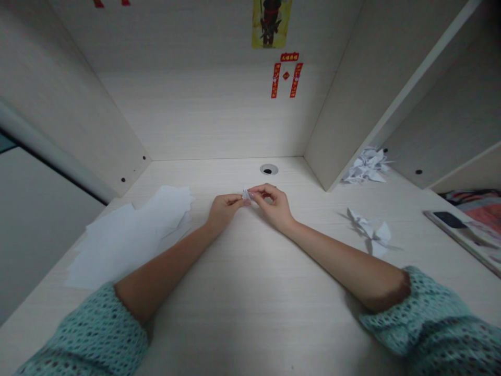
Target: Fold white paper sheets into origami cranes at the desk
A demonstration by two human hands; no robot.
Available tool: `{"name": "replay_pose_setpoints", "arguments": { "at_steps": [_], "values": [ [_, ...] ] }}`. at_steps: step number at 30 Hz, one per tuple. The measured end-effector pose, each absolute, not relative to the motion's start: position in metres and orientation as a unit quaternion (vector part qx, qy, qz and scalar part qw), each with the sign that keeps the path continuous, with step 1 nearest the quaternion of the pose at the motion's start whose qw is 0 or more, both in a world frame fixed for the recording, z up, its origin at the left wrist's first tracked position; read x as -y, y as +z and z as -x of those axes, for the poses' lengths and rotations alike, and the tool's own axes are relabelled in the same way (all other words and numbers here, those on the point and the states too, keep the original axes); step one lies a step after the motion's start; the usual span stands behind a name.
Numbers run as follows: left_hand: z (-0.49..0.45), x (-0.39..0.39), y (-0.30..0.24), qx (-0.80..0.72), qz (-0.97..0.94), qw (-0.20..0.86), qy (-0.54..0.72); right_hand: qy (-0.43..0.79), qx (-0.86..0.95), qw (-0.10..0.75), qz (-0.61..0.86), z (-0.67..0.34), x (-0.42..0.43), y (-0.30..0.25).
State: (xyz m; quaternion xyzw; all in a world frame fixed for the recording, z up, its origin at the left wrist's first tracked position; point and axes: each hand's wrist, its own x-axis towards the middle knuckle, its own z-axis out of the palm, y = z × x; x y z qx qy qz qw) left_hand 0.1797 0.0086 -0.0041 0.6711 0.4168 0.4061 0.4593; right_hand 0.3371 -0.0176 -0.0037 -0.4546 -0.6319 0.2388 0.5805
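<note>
A small folded piece of white paper (246,195) is pinched between my two hands, just above the desk toward its back. My left hand (225,210) grips its left side between thumb and fingers. From the right, the thumb and fingertips of my right hand (274,206) close on the same paper. Fingertips cover much of it, so its folded shape cannot be made out. On the desk to the right lie a couple of folded white paper pieces with pointed, wing-like flaps (378,235).
Loose white paper sheets (136,230) lie overlapping at the left. A heap of folded paper pieces (368,166) sits behind the upright panel (348,104) at right. A phone (450,219) rests at the far right. A round cable hole (269,169) is near the back wall.
</note>
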Motion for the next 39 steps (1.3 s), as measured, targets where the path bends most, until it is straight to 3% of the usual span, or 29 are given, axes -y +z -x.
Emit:
{"name": "replay_pose_setpoints", "arguments": {
  "at_steps": [17,39],
  "values": [
    [-0.1800,-0.0095,-0.0027,-0.412,-0.643,0.490,0.421,0.178,0.657,0.579,0.449,-0.3374,0.0182,-0.0048],
    [-0.1807,-0.0066,-0.0045,-0.422,-0.653,0.473,0.414,0.265,0.622,0.589,0.442,-0.3369,0.0120,-0.0084]
  ]
}}
